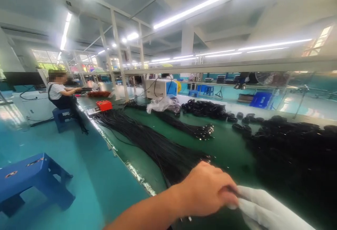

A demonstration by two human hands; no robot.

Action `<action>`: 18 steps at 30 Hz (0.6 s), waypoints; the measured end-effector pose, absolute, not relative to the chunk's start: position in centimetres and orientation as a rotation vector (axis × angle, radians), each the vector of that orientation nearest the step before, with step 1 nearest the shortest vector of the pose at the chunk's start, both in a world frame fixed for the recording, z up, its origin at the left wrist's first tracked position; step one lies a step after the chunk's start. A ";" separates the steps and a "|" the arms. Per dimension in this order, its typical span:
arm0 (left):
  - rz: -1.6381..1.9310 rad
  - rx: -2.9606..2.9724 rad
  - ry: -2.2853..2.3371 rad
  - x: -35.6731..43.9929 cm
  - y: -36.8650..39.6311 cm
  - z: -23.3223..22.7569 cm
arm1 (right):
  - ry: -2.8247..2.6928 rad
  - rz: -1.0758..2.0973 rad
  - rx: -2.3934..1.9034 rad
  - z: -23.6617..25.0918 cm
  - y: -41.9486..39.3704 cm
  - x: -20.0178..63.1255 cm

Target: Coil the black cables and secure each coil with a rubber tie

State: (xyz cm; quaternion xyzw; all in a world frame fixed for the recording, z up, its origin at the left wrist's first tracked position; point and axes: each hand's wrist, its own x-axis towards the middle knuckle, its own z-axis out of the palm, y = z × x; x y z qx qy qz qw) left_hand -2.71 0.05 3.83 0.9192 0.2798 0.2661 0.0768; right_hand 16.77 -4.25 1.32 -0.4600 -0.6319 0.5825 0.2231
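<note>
My left hand (207,189) reaches in from the bottom, fingers closed over a thin black cable end right where it meets a white fabric shape (263,210). That shape looks like my right hand in a white glove, and blur hides its fingers. Just beyond my left hand a long bundle of black cables (147,139) lies on the green bench top (226,146). A second, thinner bundle (184,126) lies farther back.
A heap of coiled black cables (292,142) fills the right, with more coils (205,109) behind it. A plastic bag (160,103), a red box (104,105) and a white machine (158,88) stand farther back. A seated person (61,93) works at the far left. A blue stool (31,181) stands in the aisle.
</note>
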 end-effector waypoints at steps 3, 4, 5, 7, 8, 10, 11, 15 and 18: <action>0.841 2.725 1.021 -1.5 -1.1 4.8 | -1.465 1.851 -1.031 1.3 -5.0 16.6; 0.806 2.720 1.077 -1.2 -1.1 5.3 | -1.375 1.961 -0.902 1.0 -5.2 16.4; 0.711 2.732 1.047 -1.0 -1.1 5.8 | -1.326 2.025 -0.766 0.7 -5.2 16.1; 0.569 2.730 0.917 -0.5 -0.7 6.6 | -1.175 2.185 -0.556 -0.2 -5.1 15.9; 0.532 2.709 0.837 -0.3 -0.5 6.8 | -1.098 2.243 -0.471 -0.7 -4.9 15.9; 0.528 2.638 0.720 0.0 0.0 6.9 | -0.973 2.346 -0.357 -1.3 -4.7 16.2; 0.536 2.605 0.673 0.1 0.1 6.9 | -0.937 2.390 -0.315 -1.5 -4.7 16.3; 0.578 2.549 0.617 0.6 0.6 6.2 | -0.877 2.494 -0.178 -2.2 -4.6 16.4; 0.618 2.541 0.641 1.5 0.8 5.4 | -0.874 2.524 -0.167 -2.8 -4.6 16.2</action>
